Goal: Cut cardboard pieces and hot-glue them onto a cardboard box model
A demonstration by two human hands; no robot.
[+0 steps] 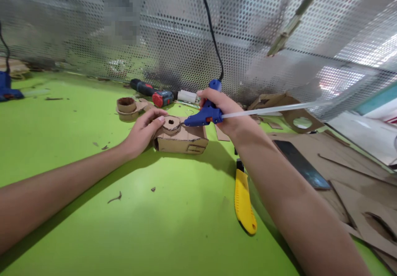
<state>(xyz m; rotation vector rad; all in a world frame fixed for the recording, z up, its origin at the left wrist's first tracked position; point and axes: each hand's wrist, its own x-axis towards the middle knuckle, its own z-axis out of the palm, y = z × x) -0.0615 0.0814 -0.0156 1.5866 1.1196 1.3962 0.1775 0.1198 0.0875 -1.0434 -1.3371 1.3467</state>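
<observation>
A cardboard box (180,144) rests on the green table (139,230), with a round cardboard disc (171,123) on top at its left; the disc has a small dark hole. My left hand (145,129) holds the disc and the box's left end, thumb on the disc's edge. In my right hand (218,102) is a blue glue gun (200,116), its nozzle at the disc's right edge. A long pale glue stick (266,110) sticks out of the gun's back to the right, and a black cord runs up from its handle.
Behind the box lie a cardboard ring piece (126,107) and a red-black power tool (155,93). A yellow cutter (244,201) lies near my right forearm. On the right, a phone (300,164) rests on cardboard sheets (369,166). Another blue glue gun (8,87) is far left. Perforated metal stands behind.
</observation>
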